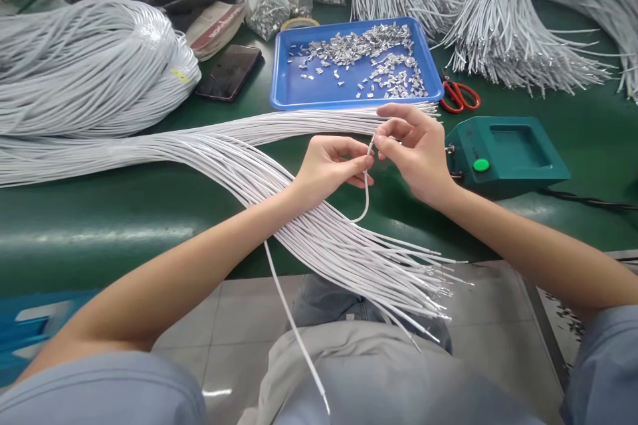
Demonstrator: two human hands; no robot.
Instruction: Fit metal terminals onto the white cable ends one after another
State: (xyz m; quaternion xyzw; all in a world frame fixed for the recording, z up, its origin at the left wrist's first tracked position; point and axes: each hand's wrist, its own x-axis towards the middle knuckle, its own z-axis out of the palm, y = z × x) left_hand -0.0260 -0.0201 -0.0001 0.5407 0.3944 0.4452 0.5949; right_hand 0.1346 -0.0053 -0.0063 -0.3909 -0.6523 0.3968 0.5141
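Between thumb and fingers, my left hand (336, 163) pinches a white cable (367, 192) close to its end, which points upward. My right hand (413, 149) meets that end with thumb and forefinger closed around the tip; any small part there is too hidden to make out. Under my left forearm runs a bundle of white cables (309, 226), its stripped ends hanging over the table edge toward my lap. A second branch of the bundle (279, 123) lies behind my hands. Just beyond is a blue tray (279, 89) holding small metal terminals (363, 46).
Right of my hand sits a green device (518, 153) with a bright green button. Red-handled scissors (461, 96) lie beside the tray. Left are a phone (230, 73) and a big cable coil (90, 66). Bags of metal parts (269, 0) and more cable bundles (518, 33) stand behind.
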